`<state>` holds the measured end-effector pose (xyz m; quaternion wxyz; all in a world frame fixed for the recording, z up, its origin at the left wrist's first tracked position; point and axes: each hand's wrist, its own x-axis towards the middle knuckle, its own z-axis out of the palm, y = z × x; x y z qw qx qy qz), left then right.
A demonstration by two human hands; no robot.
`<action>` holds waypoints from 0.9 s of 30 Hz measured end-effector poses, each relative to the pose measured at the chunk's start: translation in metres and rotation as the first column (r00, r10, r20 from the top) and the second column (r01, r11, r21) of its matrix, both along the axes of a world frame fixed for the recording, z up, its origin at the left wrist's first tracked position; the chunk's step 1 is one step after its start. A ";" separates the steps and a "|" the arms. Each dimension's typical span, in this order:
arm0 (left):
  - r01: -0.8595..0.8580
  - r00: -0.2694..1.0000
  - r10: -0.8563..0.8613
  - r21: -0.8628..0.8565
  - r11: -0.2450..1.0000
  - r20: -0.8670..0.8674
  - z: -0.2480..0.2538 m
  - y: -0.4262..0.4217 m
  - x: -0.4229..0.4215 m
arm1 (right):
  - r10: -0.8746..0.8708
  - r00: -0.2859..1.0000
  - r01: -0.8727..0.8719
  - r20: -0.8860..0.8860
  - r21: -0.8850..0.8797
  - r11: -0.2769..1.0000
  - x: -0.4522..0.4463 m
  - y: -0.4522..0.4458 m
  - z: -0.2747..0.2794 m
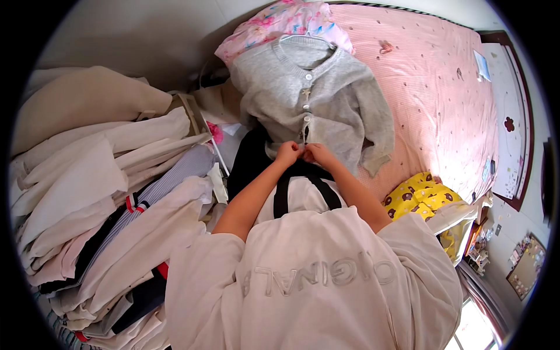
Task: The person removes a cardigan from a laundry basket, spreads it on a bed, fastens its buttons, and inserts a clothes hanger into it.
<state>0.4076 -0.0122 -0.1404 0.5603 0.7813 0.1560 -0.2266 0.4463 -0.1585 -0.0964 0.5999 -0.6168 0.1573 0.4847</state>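
A grey knit cardigan (338,99) lies face up on the bed, with a hanger (306,37) showing at its neckline. Several buttons run down its front, closed in the upper part, while a dark gap shows lower down. Near the bottom of that button row, my left hand (288,153) pinches the cardigan's front edge. Close beside it, almost touching, my right hand (318,153) is also closed on the edge. Whether a button sits between the fingertips is hidden.
Many hanging clothes (105,163) crowd the left side. The bed has a pink striped sheet (431,87), with a floral pillow (262,29) at the back. A yellow patterned cloth (420,195) lies at the right edge of the bed. A white board (504,116) stands against the right wall.
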 end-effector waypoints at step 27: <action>-0.028 0.997 0.008 -0.246 0.969 -0.081 0.014 0.007 0.010 | 0.364 0.840 -0.205 0.402 -0.387 0.899 0.006 0.007 -0.003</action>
